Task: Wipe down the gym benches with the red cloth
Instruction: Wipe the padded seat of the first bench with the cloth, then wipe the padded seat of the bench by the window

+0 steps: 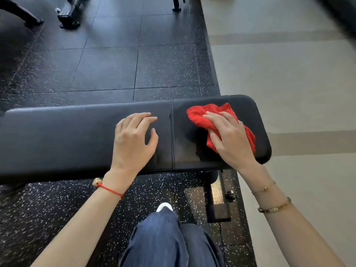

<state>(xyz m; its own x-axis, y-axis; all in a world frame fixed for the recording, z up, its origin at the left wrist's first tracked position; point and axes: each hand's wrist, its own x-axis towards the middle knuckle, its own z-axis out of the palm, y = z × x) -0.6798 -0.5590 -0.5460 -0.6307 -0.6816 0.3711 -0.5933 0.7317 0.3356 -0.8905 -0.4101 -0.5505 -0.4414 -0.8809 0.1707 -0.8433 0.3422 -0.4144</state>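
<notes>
Pressing down on the red cloth (pixel 200 118), the right hand (pixel 229 139) lies flat over it, fingers fairly straight and spread, the cloth bunched beneath the palm and poking out past the fingertips. That cloth sits on the short end pad of the black bench (pixel 57 135), right of the seam between the two pads. Over on the long pad, the left hand (pixel 133 139) rests with loosely bent fingers, grasping nothing, fingertips touching the upholstery just left of the seam. A red string bracelet (pixel 109 188) circles the left wrist; gold bracelets (pixel 274 206) ride the right forearm. Below, blue trousers (pixel 163 241) and a white shoe tip (pixel 164 206) stand on speckled rubber flooring (pixel 48 209).
</notes>
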